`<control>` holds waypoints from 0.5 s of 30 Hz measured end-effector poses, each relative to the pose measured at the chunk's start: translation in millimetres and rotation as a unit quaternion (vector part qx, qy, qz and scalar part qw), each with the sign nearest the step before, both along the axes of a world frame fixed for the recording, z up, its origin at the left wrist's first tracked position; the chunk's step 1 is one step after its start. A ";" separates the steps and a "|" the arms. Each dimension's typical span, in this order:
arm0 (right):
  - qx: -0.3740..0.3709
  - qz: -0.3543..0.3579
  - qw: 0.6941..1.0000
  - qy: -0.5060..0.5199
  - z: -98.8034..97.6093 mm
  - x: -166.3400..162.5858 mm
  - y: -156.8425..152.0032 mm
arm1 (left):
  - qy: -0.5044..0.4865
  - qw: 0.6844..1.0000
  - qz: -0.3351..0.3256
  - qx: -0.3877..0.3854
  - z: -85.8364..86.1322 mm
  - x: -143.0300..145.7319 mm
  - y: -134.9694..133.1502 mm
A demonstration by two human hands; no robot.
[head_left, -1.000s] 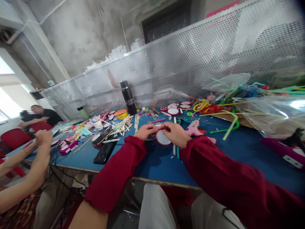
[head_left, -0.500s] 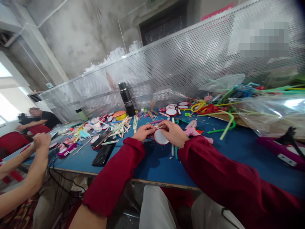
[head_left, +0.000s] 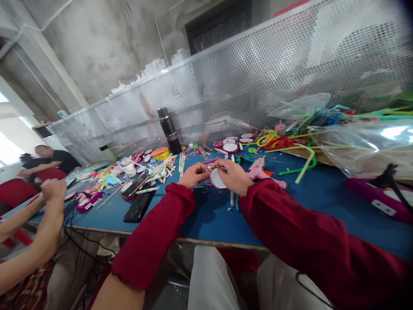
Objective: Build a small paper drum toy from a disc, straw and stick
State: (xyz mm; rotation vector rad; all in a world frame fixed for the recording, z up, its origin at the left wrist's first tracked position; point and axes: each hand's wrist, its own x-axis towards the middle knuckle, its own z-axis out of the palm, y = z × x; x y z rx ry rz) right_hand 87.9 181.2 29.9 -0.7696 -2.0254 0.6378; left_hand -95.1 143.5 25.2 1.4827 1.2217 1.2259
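My right hand (head_left: 237,175) pinches a red-rimmed white disc (head_left: 216,179) over the blue counter (head_left: 206,224); my left hand (head_left: 192,175) curls beside it, grip unclear.

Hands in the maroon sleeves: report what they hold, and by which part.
The right hand holds a round white disc with a red rim by its upper-right edge; the left hand is at its upper-left rim, its grip unclear.
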 end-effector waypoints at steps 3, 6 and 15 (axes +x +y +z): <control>0.021 -0.019 0.999 -0.017 1.6 1.2 1.1 | 0.020 1.000 -0.007 0.002 0.4 0.5 -0.7; 0.021 -0.017 0.999 -0.023 3.4 2.0 -0.1 | 0.036 0.999 -0.010 0.004 -0.4 -0.3 0.0; -0.004 0.015 0.999 -0.036 -0.8 -2.5 -5.1 | 0.033 0.999 0.011 0.004 -4.7 -3.4 3.1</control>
